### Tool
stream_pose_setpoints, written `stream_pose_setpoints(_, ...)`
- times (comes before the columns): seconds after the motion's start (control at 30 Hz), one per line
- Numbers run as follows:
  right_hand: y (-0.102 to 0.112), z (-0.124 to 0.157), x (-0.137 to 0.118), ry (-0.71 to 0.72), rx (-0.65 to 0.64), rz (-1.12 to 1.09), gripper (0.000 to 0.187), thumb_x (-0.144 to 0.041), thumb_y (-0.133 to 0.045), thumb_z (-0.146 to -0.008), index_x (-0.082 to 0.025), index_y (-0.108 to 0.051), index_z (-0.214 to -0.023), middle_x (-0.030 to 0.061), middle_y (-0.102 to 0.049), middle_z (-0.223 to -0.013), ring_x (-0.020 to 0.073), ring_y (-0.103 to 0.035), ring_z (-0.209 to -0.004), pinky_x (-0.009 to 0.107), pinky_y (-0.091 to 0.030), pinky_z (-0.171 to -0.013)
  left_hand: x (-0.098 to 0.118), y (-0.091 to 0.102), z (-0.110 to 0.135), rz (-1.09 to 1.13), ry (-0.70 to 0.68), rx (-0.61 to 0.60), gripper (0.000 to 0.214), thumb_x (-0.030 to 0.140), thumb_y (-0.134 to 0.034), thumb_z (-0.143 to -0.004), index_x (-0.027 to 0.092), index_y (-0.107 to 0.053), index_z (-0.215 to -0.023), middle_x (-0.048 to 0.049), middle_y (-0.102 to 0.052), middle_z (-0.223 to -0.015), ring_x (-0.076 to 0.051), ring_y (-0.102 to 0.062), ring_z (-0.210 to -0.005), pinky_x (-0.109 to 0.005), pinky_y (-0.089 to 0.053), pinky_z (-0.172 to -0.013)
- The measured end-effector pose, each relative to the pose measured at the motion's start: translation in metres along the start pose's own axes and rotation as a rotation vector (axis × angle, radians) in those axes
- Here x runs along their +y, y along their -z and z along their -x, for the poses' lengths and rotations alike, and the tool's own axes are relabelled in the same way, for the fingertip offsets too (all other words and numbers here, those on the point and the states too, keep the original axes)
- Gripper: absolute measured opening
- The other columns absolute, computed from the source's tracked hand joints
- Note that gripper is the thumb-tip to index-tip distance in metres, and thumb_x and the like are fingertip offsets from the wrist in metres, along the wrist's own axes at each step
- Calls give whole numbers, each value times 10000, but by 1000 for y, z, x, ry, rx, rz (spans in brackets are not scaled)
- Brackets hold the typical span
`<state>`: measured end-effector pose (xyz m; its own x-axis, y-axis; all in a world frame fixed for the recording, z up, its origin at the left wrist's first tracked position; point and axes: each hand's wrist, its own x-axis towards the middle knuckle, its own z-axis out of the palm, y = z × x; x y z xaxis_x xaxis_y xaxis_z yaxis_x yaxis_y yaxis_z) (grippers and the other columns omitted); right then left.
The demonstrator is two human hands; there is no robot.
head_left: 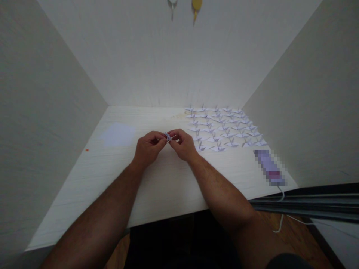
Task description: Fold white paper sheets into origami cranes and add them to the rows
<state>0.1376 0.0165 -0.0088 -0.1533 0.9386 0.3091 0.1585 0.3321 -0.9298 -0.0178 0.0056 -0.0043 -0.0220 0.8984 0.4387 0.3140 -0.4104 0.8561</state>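
Above the middle of the white table, a small folded piece of white paper (168, 137) is pinched between both hands. My left hand (149, 148) grips its left side between thumb and fingers. From the right, my right hand (183, 144) holds the other side the same way. Part of the paper is hidden by the fingertips, and its exact folded shape is too small to make out. Just right of my right hand stand rows of white paper cranes (221, 127). To the left of my left hand lie white paper sheets (118, 134).
A phone-like device (269, 167), blurred out, lies at the table's right with a white cable (282, 194) running off the edge. A tiny orange bit (86, 150) is at the left. Walls enclose three sides; two hooks (197, 5) hang on the back wall.
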Motion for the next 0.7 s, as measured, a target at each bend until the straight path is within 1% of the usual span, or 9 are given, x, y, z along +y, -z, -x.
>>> stream_pose_setpoints(0.27, -1, -2, 6, -33, -11, -58, 144, -166, -589, -743, -213, -601, -878, 5, -686, -972, 112, -619, -717, 234, -494, -572, -1, 1, 0, -29, -62, -19, 67, 208, -681, -760, 182, -669, -699, -28, -711, -852, -137, -662, -787, -280, -538, -737)
stream_pose_setpoints(0.5, 0, -3, 8, -76, -36, -72, 125, -197, -591, -762, -219, -610, -883, -10, -675, -842, 125, -632, -719, 237, -493, -579, -4, 2, -1, -36, -86, -20, 58, 199, -683, -756, 187, -665, -703, -27, -704, -849, -140, -663, -783, -279, -534, -721)
stream_pose_setpoints(0.7, 1, -3, 8, -78, -40, -84, 129, -191, -589, -752, -215, -619, -875, -12, -682, -846, 120, -629, -716, 236, -490, -590, -1, 2, 0, -33, -82, -25, 72, 186, -675, -753, 182, -657, -684, -23, -699, -842, -132, -657, -772, -272, -539, -717)
